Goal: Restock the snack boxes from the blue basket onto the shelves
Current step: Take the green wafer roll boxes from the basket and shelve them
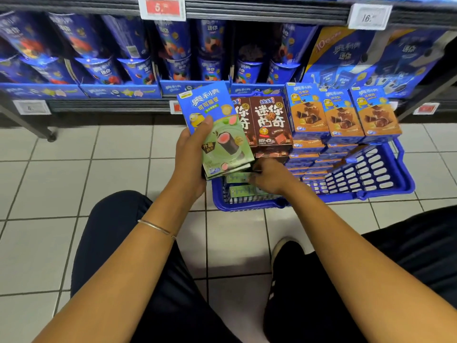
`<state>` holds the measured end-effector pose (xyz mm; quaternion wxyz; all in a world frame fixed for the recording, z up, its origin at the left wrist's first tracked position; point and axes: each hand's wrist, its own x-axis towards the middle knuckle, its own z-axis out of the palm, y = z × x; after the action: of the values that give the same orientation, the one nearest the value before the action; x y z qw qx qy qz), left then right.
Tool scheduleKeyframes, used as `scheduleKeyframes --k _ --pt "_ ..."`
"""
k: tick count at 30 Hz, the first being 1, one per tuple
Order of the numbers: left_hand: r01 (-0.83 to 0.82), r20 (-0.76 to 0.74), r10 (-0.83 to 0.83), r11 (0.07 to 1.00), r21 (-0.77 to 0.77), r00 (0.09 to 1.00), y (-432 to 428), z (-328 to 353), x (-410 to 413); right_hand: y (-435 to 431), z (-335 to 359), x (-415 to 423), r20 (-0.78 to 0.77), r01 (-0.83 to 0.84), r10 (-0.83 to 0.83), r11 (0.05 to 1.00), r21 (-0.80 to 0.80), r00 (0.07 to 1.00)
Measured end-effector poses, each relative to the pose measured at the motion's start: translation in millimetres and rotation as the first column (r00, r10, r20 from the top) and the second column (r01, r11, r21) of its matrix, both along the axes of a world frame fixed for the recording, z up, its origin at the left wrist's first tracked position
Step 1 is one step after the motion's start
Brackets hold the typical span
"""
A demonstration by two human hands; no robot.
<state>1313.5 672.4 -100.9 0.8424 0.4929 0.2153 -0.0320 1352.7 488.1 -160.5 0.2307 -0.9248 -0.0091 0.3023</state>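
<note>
Early going: the basket [385, 194] is nearly full (brown boxes [269, 120], orange boxes [343, 115] untouched). The left hand [190, 154] grips green boxes [222, 134]; the right hand [269, 177] reaches another, grip unclear.

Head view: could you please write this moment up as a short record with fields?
left hand: grips a stack of green boxes
right hand: low at the stack's foot, over the basket; grip unclear
basket: blue, on the tiled floor; holds brown boxes, orange boxes and more green ones
shelf: blue cups in trays, behind the basket
</note>
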Motion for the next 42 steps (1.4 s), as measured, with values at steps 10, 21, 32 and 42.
scheduleKeyframes --k 10,21,32,42 --pt "-0.022 -0.026 0.022 1.0 -0.014 0.999 6 -4 0 1 -21 5 -0.188 -0.306 0.263 0.917 -0.257 0.946" --pt "-0.037 -0.027 0.037 0.999 -0.008 0.999 8 -6 4 -9 11 9 -0.006 -0.188 0.188 0.982 -0.013 0.982" --pt "-0.076 0.054 0.073 0.996 0.048 0.996 28 -2 7 -29 89 13 0.159 0.138 -0.281 0.798 0.586 0.947" --pt "-0.024 0.081 0.016 0.994 0.102 0.997 14 -7 1 13 126 16 0.027 0.258 -0.501 0.49 0.832 0.865"
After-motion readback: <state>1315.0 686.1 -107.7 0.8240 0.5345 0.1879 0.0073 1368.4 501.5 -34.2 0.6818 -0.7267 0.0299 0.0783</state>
